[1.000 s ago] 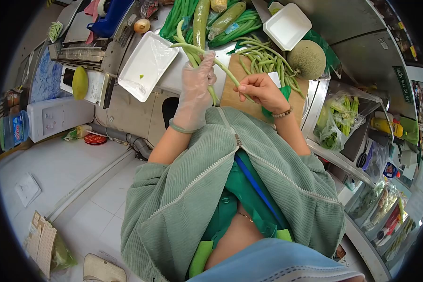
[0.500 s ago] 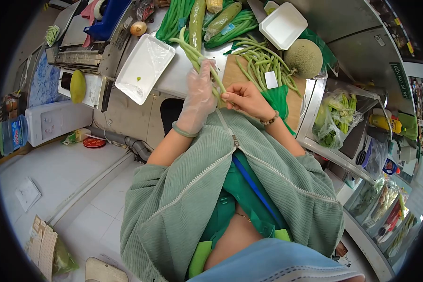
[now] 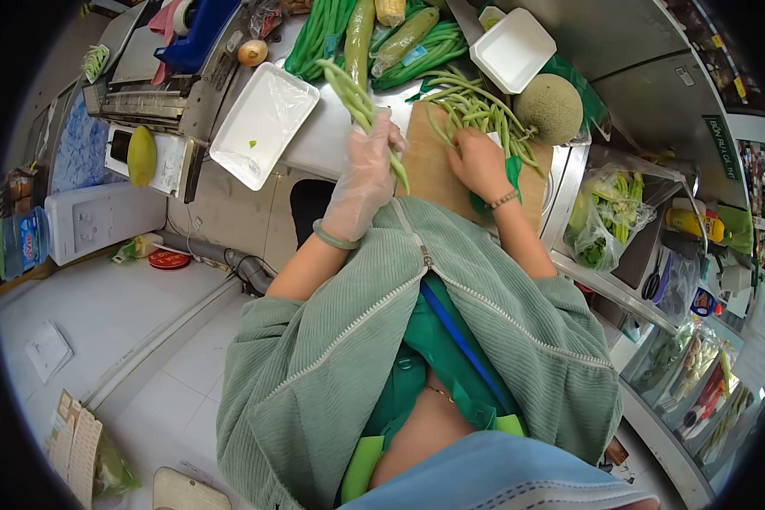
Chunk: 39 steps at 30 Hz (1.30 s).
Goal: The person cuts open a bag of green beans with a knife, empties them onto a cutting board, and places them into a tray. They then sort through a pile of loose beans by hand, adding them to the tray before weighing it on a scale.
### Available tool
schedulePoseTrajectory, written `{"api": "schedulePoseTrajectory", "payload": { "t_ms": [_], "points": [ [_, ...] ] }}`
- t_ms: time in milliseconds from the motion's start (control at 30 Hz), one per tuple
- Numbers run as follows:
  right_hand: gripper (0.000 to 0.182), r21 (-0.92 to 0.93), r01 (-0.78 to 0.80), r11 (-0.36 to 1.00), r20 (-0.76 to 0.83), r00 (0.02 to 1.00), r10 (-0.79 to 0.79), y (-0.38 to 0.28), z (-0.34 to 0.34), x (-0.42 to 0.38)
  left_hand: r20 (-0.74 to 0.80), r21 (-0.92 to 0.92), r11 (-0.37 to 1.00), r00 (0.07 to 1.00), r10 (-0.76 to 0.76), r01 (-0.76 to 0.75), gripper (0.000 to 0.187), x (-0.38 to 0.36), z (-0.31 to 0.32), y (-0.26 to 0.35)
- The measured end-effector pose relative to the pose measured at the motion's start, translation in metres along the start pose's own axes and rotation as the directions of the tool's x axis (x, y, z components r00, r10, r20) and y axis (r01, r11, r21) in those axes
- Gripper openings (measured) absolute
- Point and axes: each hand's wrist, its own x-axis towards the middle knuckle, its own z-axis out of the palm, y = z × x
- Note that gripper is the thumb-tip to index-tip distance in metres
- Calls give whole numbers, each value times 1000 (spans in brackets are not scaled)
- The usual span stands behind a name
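Note:
My left hand [image 3: 361,174], in a clear plastic glove, is closed around a small bunch of green beans [image 3: 348,89]. The bunch slants upward to the left, and a bean tip pokes out below the fingers. My bare right hand [image 3: 482,166] is at the near edge of a loose pile of green beans [image 3: 476,106], its fingers bent inward on the beans. That pile lies on a brown cutting board [image 3: 429,174]. Partly under the right hand and wrist is green netting [image 3: 513,170].
Left of the bunch is a white foam tray [image 3: 259,127]; another foam tray [image 3: 513,49] stands behind a melon [image 3: 549,108]. Wrapped gourds [image 3: 359,38] and bagged beans [image 3: 319,38] line the back. A mango [image 3: 141,156] rests on a scale, and bagged greens [image 3: 612,217] lie at right.
My right hand has left the bunch and moved right and up to the pile on the board. The left hand keeps its hold on the bunch, now more upright.

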Motion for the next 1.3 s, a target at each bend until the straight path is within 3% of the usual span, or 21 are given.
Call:
{"api": "schedulePoseTrajectory", "payload": {
  "t_ms": [100, 200, 533, 700, 900, 1100, 1300],
  "points": [
    [14, 289, 117, 950, -108, 990, -89, -16, -21, 3, 2, 25, 999, 999, -44, 44, 22, -2, 4, 2],
    [16, 476, 157, 865, -75, 988, -138, -29, -32, 5, 17, -27, 997, 997, -71, 71, 25, -5, 13, 4],
    [14, 509, 201, 837, -104, 980, -172, -51, -37, -1, 34, -7, 998, 998, 60, -60, 30, -12, 10, 12],
    [16, 506, 200, 839, -92, 980, -178, -48, -40, -3, -21, -14, 999, 999, 30, -30, 29, -9, 5, 16],
    [20, 623, 62, 780, 36, 994, -108, -34, -39, -7, -88, -191, 982, 996, -5, -12, 28, -6, -1, 20],
    [23, 852, -318, 416, 392, 915, -101, -32, -37, -9, -121, -248, 969, 993, -14, -17, 24, -2, -5, 20],
    [23, 826, -289, 484, 413, 895, -170, -31, -39, -9, -145, -273, 960, 989, 29, -68, 22, 0, -5, 22]
  ]
}}
